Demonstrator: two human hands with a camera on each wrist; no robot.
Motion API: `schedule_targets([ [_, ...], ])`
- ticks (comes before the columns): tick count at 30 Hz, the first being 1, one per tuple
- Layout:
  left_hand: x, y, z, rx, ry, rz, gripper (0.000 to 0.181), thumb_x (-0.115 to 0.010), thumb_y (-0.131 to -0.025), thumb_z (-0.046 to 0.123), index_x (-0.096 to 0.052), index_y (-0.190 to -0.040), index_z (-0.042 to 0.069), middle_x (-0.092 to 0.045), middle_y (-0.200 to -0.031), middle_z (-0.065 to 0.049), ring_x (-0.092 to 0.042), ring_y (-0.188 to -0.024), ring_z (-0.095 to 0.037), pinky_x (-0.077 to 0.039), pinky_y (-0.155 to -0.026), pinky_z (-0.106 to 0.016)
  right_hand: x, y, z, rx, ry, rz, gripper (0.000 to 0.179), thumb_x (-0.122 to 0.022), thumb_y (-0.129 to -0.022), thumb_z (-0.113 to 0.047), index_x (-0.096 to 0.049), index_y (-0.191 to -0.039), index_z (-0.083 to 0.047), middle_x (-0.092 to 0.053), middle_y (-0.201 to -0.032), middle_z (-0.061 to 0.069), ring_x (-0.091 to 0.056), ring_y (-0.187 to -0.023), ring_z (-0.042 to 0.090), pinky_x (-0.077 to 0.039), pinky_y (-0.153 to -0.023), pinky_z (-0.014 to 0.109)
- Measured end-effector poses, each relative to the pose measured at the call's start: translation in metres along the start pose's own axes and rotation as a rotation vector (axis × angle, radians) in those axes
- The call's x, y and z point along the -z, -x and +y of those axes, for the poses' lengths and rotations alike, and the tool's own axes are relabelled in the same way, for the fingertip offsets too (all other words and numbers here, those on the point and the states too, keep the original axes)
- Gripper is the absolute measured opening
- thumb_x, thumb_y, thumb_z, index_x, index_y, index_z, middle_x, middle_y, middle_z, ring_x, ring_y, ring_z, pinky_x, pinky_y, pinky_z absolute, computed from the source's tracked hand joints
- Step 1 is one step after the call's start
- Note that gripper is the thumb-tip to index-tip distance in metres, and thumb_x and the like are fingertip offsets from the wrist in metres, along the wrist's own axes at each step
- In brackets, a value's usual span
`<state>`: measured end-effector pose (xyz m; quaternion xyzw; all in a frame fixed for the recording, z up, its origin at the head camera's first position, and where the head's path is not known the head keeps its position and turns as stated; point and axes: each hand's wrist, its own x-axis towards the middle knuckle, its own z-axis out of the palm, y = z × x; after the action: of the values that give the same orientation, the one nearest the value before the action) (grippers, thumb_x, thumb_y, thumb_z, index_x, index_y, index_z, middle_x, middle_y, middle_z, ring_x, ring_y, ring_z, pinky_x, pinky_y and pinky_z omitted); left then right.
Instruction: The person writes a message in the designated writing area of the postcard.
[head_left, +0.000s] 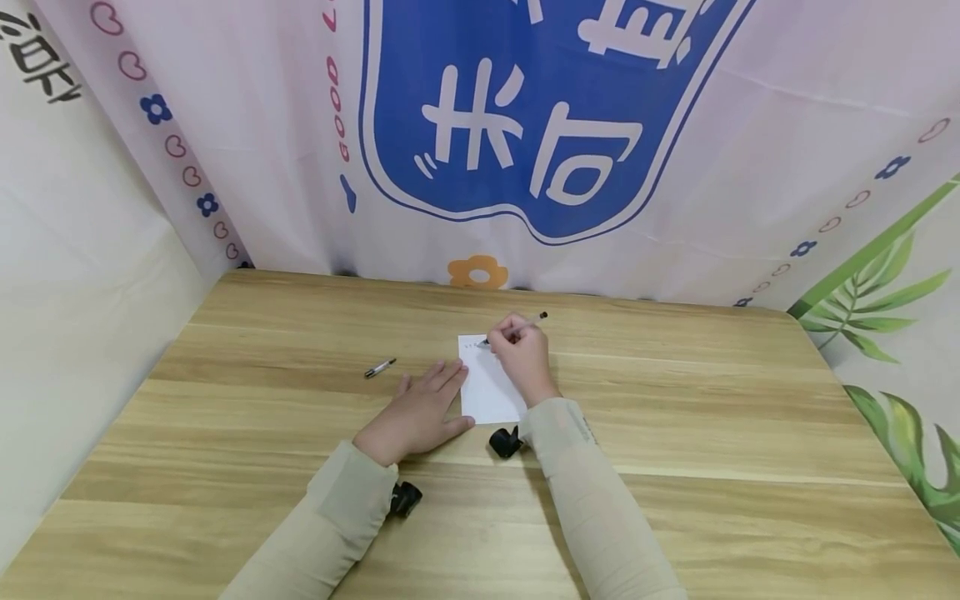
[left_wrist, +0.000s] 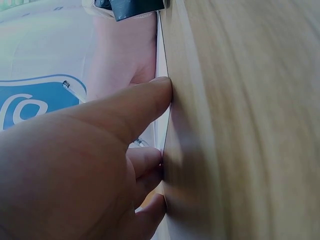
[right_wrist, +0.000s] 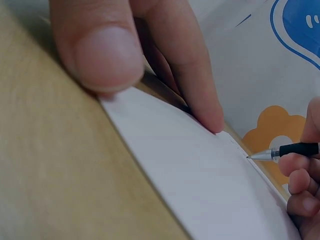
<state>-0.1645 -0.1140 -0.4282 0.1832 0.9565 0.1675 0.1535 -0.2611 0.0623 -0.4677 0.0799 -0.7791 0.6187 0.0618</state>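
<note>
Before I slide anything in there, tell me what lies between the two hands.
The white paper lies between the left hand and the right hand, which holds a pen over it. The head and right wrist views show this.

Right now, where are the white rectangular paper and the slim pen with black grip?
White rectangular paper (head_left: 486,385): head view, blank middle.
Slim pen with black grip (right_wrist: 295,149): right wrist view, on that grip.

Beyond right grip (head_left: 523,354), on curtain (head_left: 720,167): red "GOOD L…" (head_left: 337,108); white Chinese characters on blue badge (head_left: 522,108). Paper (head_left: 491,392) under grip: marks unreadable.
</note>
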Motion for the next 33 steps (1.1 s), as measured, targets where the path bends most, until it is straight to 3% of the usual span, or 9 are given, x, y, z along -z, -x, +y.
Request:
schedule_targets([
  [19,0.0011,-0.0001,0.0002,0.005,-0.003,-0.006,0.075,-0.055,-0.104,0.042,-0.024,-0.161,0.004,-0.018,-0.168,-0.011,-0.011,-0.155,-0.035,-0.010,-0.117,-0.069,-0.0006,-0.0006,-0.0004,-0.013,0.010,-0.007,0.008,-0.064,-0.093,-0.004,-0.068,-0.086,-0.002,-0.064,-0.073,0.004,-0.058,-0.065,0.015,-0.046,-0.056,0.022],
  [21,0.0013,-0.0001,0.0004,0.003,0.001,-0.006,0.075,-0.055,-0.104,0.042,-0.024,-0.161,0.004,-0.018,-0.168,-0.011,-0.011,-0.155,-0.035,-0.010,-0.117,-0.069,0.0004,0.0029,-0.0089,-0.008,0.011,-0.013,0.008,-0.063,-0.092,-0.003,-0.068,-0.086,-0.001,-0.064,-0.072,0.005,-0.057,-0.064,0.013,-0.045,-0.056,0.022],
  [33,-0.0004,-0.0024,-0.0003,0.011,-0.006,-0.009,0.075,-0.055,-0.104,0.042,-0.025,-0.161,0.004,-0.018,-0.168,-0.011,-0.012,-0.155,-0.034,-0.011,-0.117,-0.069,-0.0002,-0.0007,-0.0003,-0.001,0.007,-0.014,0.009,-0.061,-0.089,-0.008,-0.067,-0.082,-0.008,-0.064,-0.072,0.005,-0.059,-0.065,0.017,-0.046,-0.056,0.023],
])
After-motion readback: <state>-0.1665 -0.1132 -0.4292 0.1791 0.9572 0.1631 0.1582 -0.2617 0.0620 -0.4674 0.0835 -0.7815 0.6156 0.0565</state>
